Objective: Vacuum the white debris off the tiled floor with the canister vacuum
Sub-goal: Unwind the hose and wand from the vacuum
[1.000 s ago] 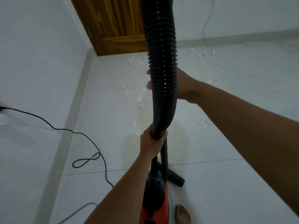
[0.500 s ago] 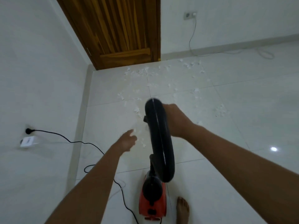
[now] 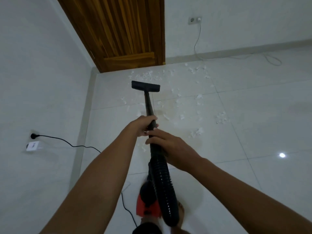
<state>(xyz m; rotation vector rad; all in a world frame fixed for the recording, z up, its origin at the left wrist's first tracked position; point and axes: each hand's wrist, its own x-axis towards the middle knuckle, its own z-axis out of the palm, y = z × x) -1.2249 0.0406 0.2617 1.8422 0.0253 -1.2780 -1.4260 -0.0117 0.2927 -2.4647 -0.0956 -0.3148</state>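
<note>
both hands on the black wand [image 3: 149,105] — the left hand [image 3: 142,125] grips it ahead, the right hand [image 3: 170,147] curls round it just behind, where the ribbed hose [image 3: 163,186] joins. the flat nozzle [image 3: 145,86] is down at the tiled floor [image 3: 253,132], near its far edge by the wooden door [image 3: 125,31], amid scattered white debris [image 3: 196,132]. the red canister [image 3: 146,206] — blurred — stands at the floor's near edge.

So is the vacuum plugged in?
Plugged in, it seems: the black plug sits in the wall, and its cord runs toward the vacuum, partly hidden behind the left arm.
</note>
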